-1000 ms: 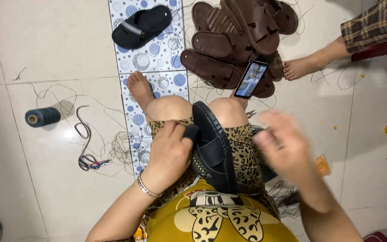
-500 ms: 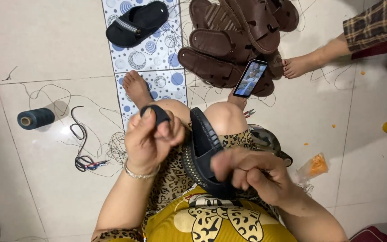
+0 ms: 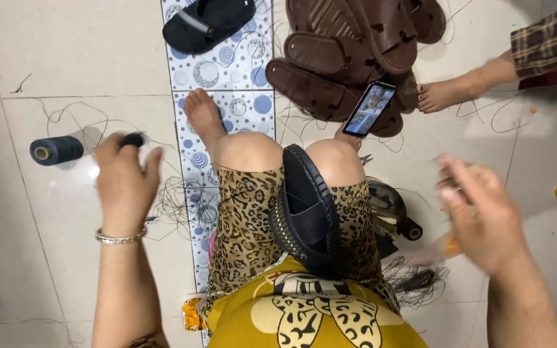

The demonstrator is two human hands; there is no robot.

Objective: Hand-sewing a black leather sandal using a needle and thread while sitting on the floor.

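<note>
Black sandal (image 3: 307, 216) with a stitched edge sits wedged on its side between the person's knees, its sole running from the knees back toward the yellow shirt (image 3: 317, 316). Neither hand touches it. The left hand (image 3: 124, 183) is raised out over the white tiled floor (image 3: 53, 58) to the left of the lap, fingers curled loosely around a small dark object (image 3: 133, 139) pinched at the fingertips; what it is cannot be told. A silver bangle (image 3: 120, 237) circles that wrist. The right hand (image 3: 481, 216) is out to the right of the lap and blurred, its fingers bent together; something thin seems to be held at the fingertips, but the blur hides it, so I cannot tell whether it grips anything.

A spool of dark blue thread (image 3: 56, 149) lies on the floor just beyond the left hand, with loose thread (image 3: 178, 200) tangled beside the left knee. Ahead of the knees lie a heap of brown sandals (image 3: 349, 51) and a single black sandal on a patterned blue-dotted tile strip (image 3: 211, 71). A phone (image 3: 369, 108) with a lit screen leans against the brown heap. Another person's bare foot (image 3: 446, 93) rests at upper right.
</note>
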